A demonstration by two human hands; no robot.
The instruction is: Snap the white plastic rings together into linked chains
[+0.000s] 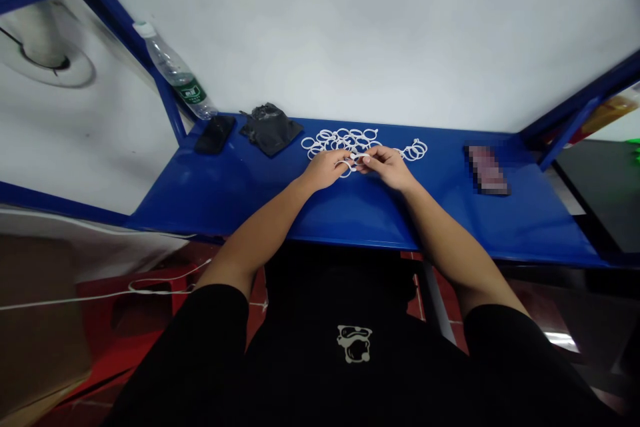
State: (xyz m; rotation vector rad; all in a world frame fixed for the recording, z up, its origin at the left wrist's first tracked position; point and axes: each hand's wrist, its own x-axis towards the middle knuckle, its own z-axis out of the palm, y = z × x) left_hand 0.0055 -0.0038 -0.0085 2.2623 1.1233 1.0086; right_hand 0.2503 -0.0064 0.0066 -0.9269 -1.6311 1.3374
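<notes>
Several white plastic rings [345, 139] lie in a loose pile on the blue metal shelf [250, 187], with a smaller cluster of rings [415, 149] to its right. My left hand [326, 169] and my right hand [389, 165] meet just in front of the pile. Both are closed, fingers pinching a white ring [356, 160] held between them. My forearms stretch forward over the shelf's front edge.
A clear water bottle [176, 72] leans on the blue frame post at the back left. A black phone [215, 134] and a crumpled black bag [270, 127] lie left of the rings. A blurred flat object [486, 170] lies at the right. A white wall stands behind.
</notes>
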